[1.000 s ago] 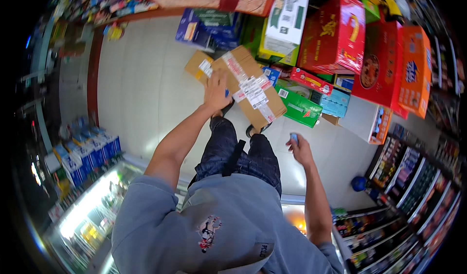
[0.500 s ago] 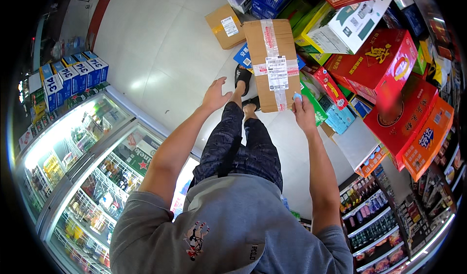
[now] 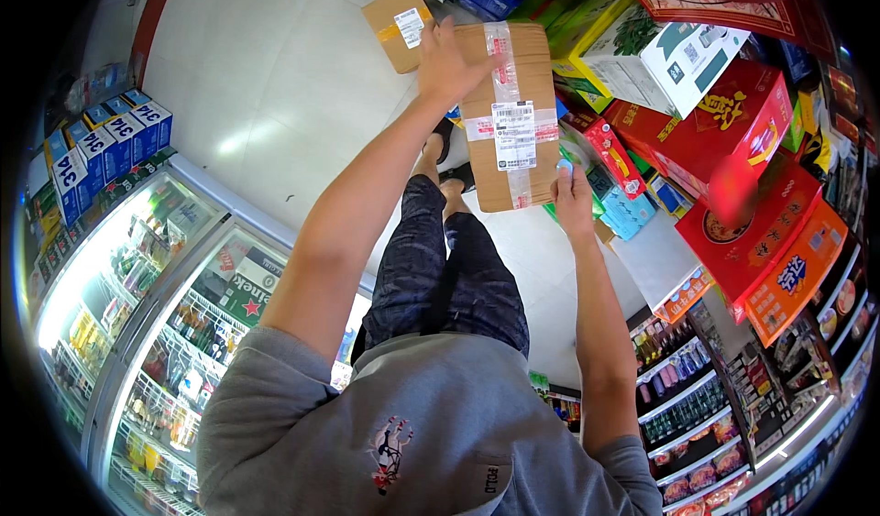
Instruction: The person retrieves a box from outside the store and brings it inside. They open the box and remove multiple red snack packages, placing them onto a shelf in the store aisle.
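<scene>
A taped brown cardboard box (image 3: 490, 181) with a white label (image 3: 515, 136) lies in front of my feet. My left hand (image 3: 449, 69) is at its far left corner, fingers stretched out and thumb lying over the top; how firmly it presses is not visible. At the near right edge of the carton, my right hand (image 3: 574, 203) is closed on a small light-blue object (image 3: 565, 157), perhaps a cutter, though its kind is unclear. Just beyond my left hand sits a smaller brown box (image 3: 390, 44) with yellow tape.
On the right, stacked cartons include a big red box (image 3: 701, 117), a green-and-white box (image 3: 678, 62) and an orange box (image 3: 797, 278). A lit glass-door drinks cooler (image 3: 165, 268) stands left, blue-and-white packs (image 3: 110, 149) on top. Shelves of goods (image 3: 687, 415) fill the lower right.
My left hand has moved forward and right, from beside the box onto its far left corner. My right hand stays at the right edge with the light-blue object. The view has shifted slightly.
</scene>
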`<control>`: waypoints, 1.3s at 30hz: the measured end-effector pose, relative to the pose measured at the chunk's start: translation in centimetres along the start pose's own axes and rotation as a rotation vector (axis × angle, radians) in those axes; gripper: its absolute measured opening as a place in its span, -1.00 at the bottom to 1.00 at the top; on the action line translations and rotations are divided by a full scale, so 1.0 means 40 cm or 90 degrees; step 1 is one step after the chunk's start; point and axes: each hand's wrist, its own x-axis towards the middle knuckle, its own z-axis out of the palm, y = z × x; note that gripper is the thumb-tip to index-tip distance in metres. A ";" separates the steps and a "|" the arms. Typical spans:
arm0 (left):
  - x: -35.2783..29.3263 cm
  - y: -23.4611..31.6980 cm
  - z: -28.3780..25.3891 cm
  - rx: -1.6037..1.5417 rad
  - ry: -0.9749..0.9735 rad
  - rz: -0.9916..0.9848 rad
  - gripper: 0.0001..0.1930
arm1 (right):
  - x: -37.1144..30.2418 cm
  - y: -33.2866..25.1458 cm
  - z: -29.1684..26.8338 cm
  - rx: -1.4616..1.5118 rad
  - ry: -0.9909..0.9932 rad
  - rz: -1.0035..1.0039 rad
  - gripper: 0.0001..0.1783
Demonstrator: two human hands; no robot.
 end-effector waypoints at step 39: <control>0.162 -0.088 0.052 0.023 -0.253 0.018 -0.60 | 0.353 -0.241 0.287 -0.757 -0.001 -0.249 -0.70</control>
